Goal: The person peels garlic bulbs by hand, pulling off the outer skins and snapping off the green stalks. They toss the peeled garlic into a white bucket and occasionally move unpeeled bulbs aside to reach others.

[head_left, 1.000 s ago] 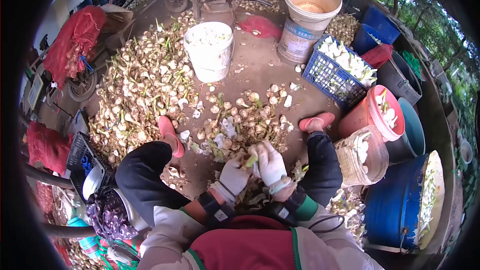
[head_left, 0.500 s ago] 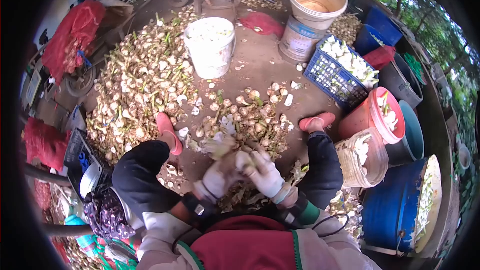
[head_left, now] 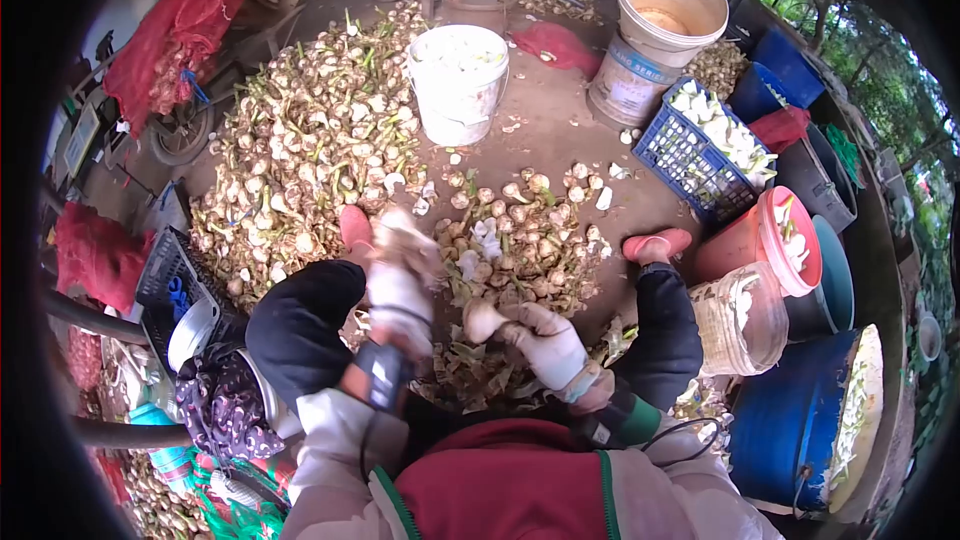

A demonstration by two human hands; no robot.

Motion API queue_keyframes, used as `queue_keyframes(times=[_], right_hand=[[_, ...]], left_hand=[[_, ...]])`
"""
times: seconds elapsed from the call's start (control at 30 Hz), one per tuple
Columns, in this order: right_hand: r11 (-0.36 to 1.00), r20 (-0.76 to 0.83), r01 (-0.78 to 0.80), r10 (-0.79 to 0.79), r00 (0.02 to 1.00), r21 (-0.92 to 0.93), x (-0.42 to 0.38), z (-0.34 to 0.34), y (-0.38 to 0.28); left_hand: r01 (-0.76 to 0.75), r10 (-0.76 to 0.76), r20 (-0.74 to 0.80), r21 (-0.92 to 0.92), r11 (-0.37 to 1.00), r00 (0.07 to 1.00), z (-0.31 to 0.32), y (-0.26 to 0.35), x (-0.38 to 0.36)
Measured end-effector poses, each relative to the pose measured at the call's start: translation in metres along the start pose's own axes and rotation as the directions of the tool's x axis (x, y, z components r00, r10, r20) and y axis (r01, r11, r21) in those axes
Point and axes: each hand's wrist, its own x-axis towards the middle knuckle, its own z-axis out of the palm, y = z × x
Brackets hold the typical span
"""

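My right hand point(head_left: 548, 345), in a whitish glove, is closed around a pale garlic bulb point(head_left: 483, 320) above the ground between my legs. My left hand point(head_left: 398, 265), gloved too, is raised near the left shoe and smeared by motion, so its fingers and anything in them cannot be made out. Just beyond the hands lies a small pile of garlic bulbs point(head_left: 540, 230) with stems and loose skins. Dry peelings point(head_left: 480, 375) cover the ground below my right hand.
A large garlic heap point(head_left: 300, 140) spreads at the left. A white bucket point(head_left: 458, 100) stands ahead. To the right are a blue crate point(head_left: 690, 155) of white pieces, a pink bucket point(head_left: 750, 240), a clear basket point(head_left: 735, 330) and a blue drum point(head_left: 790, 420).
My hands have moved apart from close together. The left has swung forward and left, while the right keeps the bulb. The whole view has shifted slightly.
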Motion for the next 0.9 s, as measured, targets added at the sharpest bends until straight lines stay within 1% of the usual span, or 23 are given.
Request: queue_keyframes(times=[0.03,0.07,0.1,0.13,0.17,0.2,0.23,0.27,0.3,0.33,0.37,0.4,0.47,0.5,0.6,0.63,0.67,0.7,0.77,0.8,0.83,0.87,0.9], right_hand=[[0.997,-0.033,-0.009,0.012,0.999,0.078,-0.001,-0.001,-0.002],[0.988,-0.068,-0.005,0.016,0.998,0.155,0.001,-0.003,-0.006],[0.997,-0.107,0.034,-0.027,0.994,0.07,0.006,-0.002,-0.004],[0.997,-0.11,0.038,-0.029,0.993,0.074,0.008,0.002,-0.005],[0.932,-0.103,0.26,-0.293,0.951,-0.251,0.009,0.006,-0.004],[0.721,-0.01,0.435,-0.522,0.853,-0.539,0.009,0.007,-0.003],[0.763,-0.002,0.356,-0.424,0.905,-0.54,0.003,0.009,-0.012],[0.771,-0.012,0.346,-0.416,0.909,-0.535,0.0,0.004,-0.013],[0.852,-0.078,0.33,-0.392,0.916,-0.406,-0.001,-0.005,-0.016],[0.908,-0.138,0.321,-0.366,0.92,-0.271,-0.001,-0.017,-0.021],[0.841,-0.281,0.203,-0.38,0.881,-0.502,0.003,-0.032,-0.026],[0.641,-0.284,0.269,-0.624,0.728,-0.719,0.013,-0.044,-0.026],[0.507,-0.203,0.201,-0.633,0.747,-0.838,0.009,-0.046,-0.027],[0.479,-0.176,0.249,-0.679,0.712,-0.841,0.006,-0.038,-0.026],[0.399,-0.042,0.309,-0.667,0.744,-0.864,-0.004,-0.033,-0.011],[0.351,0.017,0.367,-0.702,0.712,-0.862,-0.012,-0.036,-0.007],[0.35,0.082,0.399,-0.656,0.75,-0.848,-0.023,-0.043,-0.006],[0.362,0.027,0.389,-0.702,0.711,-0.847,-0.029,-0.05,-0.013],[0.42,-0.14,0.375,-0.798,0.587,-0.826,-0.024,-0.068,-0.023],[0.497,-0.182,0.312,-0.718,0.672,-0.81,-0.023,-0.077,-0.036],[0.423,-0.081,0.388,-0.754,0.652,-0.819,-0.019,-0.075,-0.049],[0.34,0.023,0.464,-0.786,0.617,-0.818,-0.015,-0.07,-0.058],[0.342,0.153,0.466,-0.649,0.745,-0.816,-0.01,-0.07,-0.04]], left_hand=[[0.016,-0.017,0.028,0.035,0.999,0.999,-0.02,0.023,0.011],[-0.056,0.082,-0.085,0.272,0.961,0.993,0.014,0.027,-0.004],[-0.058,0.179,-0.197,0.502,0.863,0.964,0.049,0.031,-0.019],[-0.134,0.129,0.058,0.686,0.715,0.99,0.036,0.0,-0.026],[-0.295,0.071,0.309,0.78,0.551,0.949,0.022,-0.032,-0.032],[-0.304,0.135,0.288,0.693,0.653,0.948,0.06,-0.043,-0.053],[-0.306,0.151,0.268,0.777,0.55,0.952,0.058,-0.045,-0.052],[-0.3,0.162,0.253,0.847,0.438,0.954,0.055,-0.046,-0.05],[0.002,-0.026,0.029,0.641,0.768,0.999,0.052,-0.049,-0.045],[0.301,-0.282,-0.108,0.279,0.912,0.953,0.049,-0.054,-0.036],[0.321,-0.311,-0.08,0.207,0.924,0.947,0.047,-0.06,-0.031],[0.328,-0.32,-0.071,0.211,0.921,0.945,0.047,-0.07,-0.029],[0.237,-0.228,-0.067,0.205,0.95,0.971,0.053,-0.09,-0.025],[0.254,-0.248,-0.058,0.214,0.943,0.967,0.057,-0.098,-0.024],[0.258,-0.247,-0.087,0.167,0.951,0.965,0.072,-0.114,-0.023],[0.412,-0.415,-0.077,-0.054,0.91,0.907,0.071,-0.096,-0.011],[0.194,-0.188,-0.046,0.265,0.945,0.981,0.053,-0.103,-0.002],[-0.034,0.049,-0.012,0.557,0.83,0.999,0.05,-0.101,0.004],[0.088,-0.076,-0.046,0.439,0.894,0.996,0.062,-0.099,-0.004],[0.348,-0.349,-0.107,-0.027,0.937,0.931,0.093,-0.088,-0.016],[0.453,-0.388,0.337,-0.142,0.88,0.858,0.066,-0.106,-0.009],[0.337,-0.339,0.304,0.059,0.94,0.89,0.089,-0.098,-0.02],[0.217,-0.288,0.269,0.266,0.939,0.919,0.113,-0.09,-0.032]])
